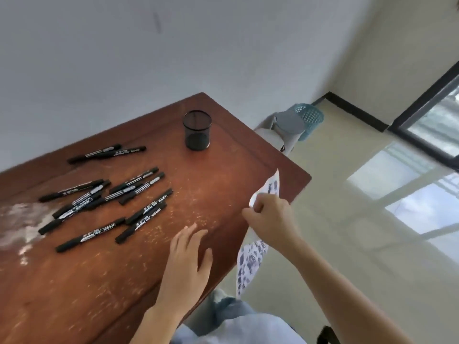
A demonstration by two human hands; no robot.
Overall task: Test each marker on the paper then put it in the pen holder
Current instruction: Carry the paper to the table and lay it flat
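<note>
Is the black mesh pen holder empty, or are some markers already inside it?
Empty. The pen holder stands upright, nothing rises above its rim, and the markers in view lie on the table.

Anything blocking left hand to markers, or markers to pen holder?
Nothing visible. Bare table lies between the left hand and the markers, and between them and the pen holder. The paper is at the table's edge, gripped by the right hand.
</note>
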